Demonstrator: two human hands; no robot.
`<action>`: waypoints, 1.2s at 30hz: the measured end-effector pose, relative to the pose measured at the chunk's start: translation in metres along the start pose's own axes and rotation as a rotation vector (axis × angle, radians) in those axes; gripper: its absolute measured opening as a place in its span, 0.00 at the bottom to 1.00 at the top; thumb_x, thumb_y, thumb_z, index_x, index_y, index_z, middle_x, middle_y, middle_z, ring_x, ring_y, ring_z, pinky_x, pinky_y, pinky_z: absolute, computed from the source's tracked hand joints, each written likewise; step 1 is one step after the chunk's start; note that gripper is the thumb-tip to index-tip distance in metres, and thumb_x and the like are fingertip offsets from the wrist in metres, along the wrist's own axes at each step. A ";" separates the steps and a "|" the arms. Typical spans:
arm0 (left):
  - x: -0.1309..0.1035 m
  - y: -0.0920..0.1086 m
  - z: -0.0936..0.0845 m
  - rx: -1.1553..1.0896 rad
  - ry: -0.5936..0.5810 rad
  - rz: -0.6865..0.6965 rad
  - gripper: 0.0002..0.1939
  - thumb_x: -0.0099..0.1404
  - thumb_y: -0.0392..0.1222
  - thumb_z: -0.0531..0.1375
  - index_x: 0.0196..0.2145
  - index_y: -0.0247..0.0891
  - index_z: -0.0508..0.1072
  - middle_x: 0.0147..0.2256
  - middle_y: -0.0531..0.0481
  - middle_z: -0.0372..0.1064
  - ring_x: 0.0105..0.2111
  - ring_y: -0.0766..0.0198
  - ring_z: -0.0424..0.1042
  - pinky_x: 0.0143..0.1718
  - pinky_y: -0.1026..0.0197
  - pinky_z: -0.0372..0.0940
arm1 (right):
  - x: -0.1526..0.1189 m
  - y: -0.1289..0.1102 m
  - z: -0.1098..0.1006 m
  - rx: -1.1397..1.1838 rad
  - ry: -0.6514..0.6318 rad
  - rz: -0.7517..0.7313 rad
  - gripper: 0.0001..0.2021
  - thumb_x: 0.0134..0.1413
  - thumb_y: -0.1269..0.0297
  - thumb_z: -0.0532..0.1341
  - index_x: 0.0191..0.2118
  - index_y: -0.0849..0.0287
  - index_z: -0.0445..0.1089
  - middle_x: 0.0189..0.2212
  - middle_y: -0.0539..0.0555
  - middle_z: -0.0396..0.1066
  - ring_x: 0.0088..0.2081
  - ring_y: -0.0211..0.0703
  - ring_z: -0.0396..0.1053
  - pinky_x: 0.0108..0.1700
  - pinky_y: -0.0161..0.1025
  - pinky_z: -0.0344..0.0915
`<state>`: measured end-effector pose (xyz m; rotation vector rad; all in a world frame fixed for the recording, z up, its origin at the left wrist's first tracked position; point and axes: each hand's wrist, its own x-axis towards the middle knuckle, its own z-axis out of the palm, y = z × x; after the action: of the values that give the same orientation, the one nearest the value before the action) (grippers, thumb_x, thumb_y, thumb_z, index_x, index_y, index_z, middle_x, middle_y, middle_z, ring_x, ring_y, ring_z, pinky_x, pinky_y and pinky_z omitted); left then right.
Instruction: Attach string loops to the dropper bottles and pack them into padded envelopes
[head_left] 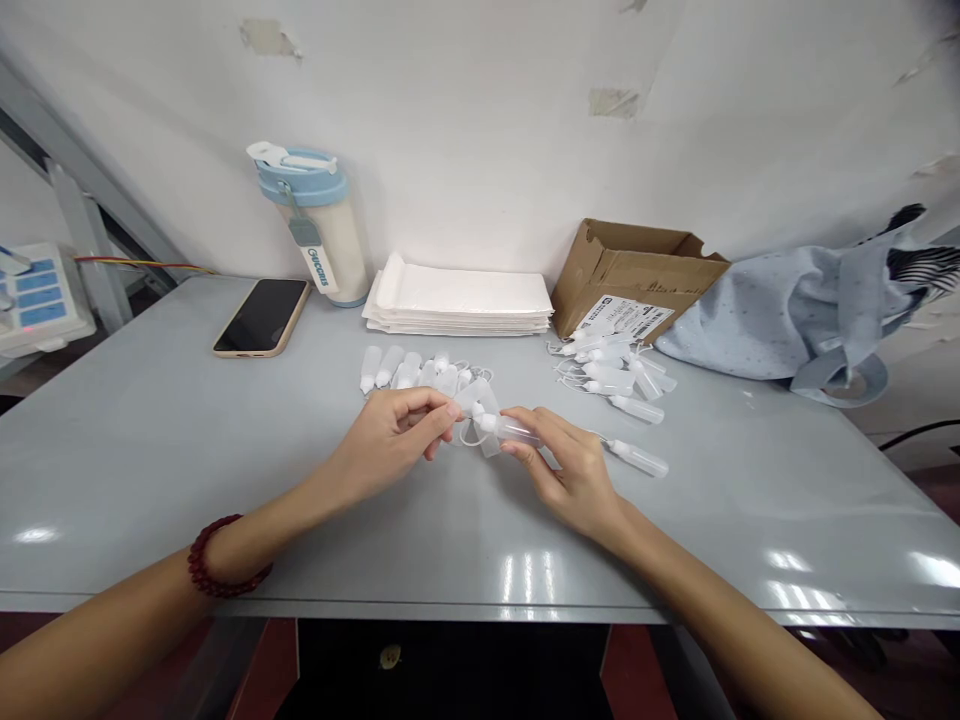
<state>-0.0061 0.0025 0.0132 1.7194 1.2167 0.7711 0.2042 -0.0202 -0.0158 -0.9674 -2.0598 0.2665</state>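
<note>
My right hand (562, 462) holds a small translucent squeeze bottle (517, 431) between thumb and fingers. The bottle lies nearly level, its white cap end pointing left. At that end my left hand (405, 432) is closed in a pinch; what sits between its fingertips is too small to make out. Behind and under the hands lies a loose pile of similar bottles (409, 368) with white caps and thin white loops. To the right is a second group of bottles (609, 375), and a single bottle (637, 458) lies apart, close to my right hand.
A stack of white padded envelopes (465, 300) lies against the wall. Left of it stand a cream tumbler (334, 235) with a blue lid and a phone (262, 315) lying flat. An open cardboard box (645, 265) and a light blue cloth bag (780, 310) occupy the right back.
</note>
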 end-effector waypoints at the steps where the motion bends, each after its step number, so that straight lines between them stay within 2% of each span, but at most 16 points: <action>1: 0.000 0.000 0.001 -0.003 -0.010 0.008 0.13 0.64 0.45 0.55 0.25 0.36 0.71 0.17 0.57 0.62 0.19 0.72 0.63 0.22 0.70 0.60 | 0.000 0.000 0.000 0.002 0.000 -0.006 0.10 0.61 0.68 0.55 0.47 0.59 0.65 0.26 0.50 0.65 0.25 0.37 0.62 0.28 0.34 0.62; 8: -0.004 -0.002 0.005 -0.049 -0.041 0.066 0.12 0.63 0.43 0.55 0.25 0.35 0.69 0.20 0.56 0.64 0.19 0.72 0.64 0.22 0.70 0.62 | -0.003 -0.001 0.002 0.013 -0.033 0.004 0.10 0.62 0.67 0.54 0.47 0.58 0.65 0.26 0.51 0.66 0.25 0.38 0.64 0.27 0.34 0.63; 27: -0.005 -0.002 0.009 -0.058 -0.120 0.034 0.11 0.62 0.43 0.54 0.25 0.35 0.69 0.22 0.55 0.65 0.20 0.72 0.63 0.22 0.69 0.60 | -0.004 0.002 0.002 0.040 -0.077 -0.013 0.10 0.62 0.66 0.53 0.47 0.58 0.65 0.26 0.50 0.65 0.25 0.37 0.62 0.27 0.34 0.62; 34: -0.002 0.002 0.001 0.032 -0.193 0.061 0.11 0.62 0.41 0.54 0.24 0.36 0.70 0.20 0.56 0.64 0.20 0.72 0.62 0.23 0.69 0.59 | 0.000 0.005 -0.002 0.025 -0.121 -0.044 0.10 0.62 0.66 0.55 0.47 0.60 0.65 0.29 0.52 0.65 0.27 0.37 0.63 0.29 0.34 0.63; 36: 0.000 0.002 -0.006 0.060 -0.166 0.085 0.11 0.62 0.41 0.55 0.24 0.36 0.70 0.19 0.56 0.64 0.20 0.71 0.62 0.22 0.69 0.58 | 0.003 0.008 -0.005 -0.033 -0.113 -0.040 0.11 0.61 0.66 0.56 0.48 0.60 0.64 0.31 0.53 0.66 0.29 0.39 0.64 0.31 0.35 0.64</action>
<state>-0.0104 0.0045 0.0179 1.8551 1.0699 0.6331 0.2117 -0.0136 -0.0147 -0.9491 -2.1903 0.2727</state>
